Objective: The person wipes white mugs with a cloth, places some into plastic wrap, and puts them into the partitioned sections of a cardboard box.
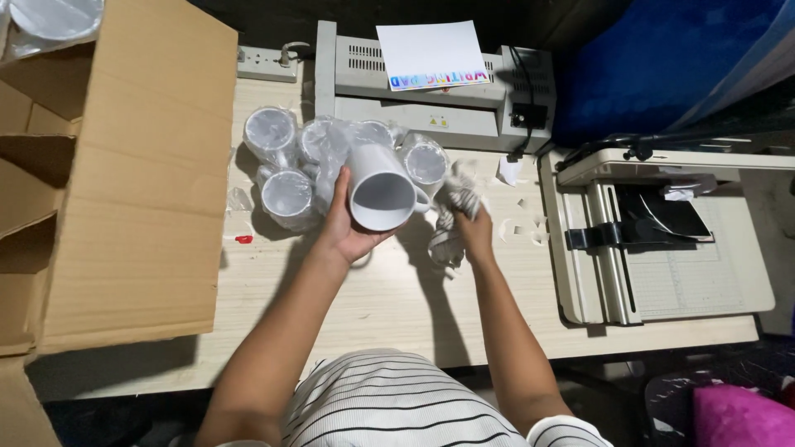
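My left hand (346, 230) grips a plain white mug (381, 189) from below, its open mouth tilted toward me and its handle pointing right. My right hand (475, 228) is closed on a crumpled clear plastic wrap (451, 217) just to the right of the mug. Behind the held mug, several more white mugs in plastic bags (286, 157) stand on the light wooden table (373, 306).
A large open cardboard box (124, 182) fills the left side. A grey laminator (431, 91) with a white paper pad on top stands at the back, a power strip (267, 63) beside it. A paper trimmer (654, 240) lies on the right. Small paper scraps lie near it.
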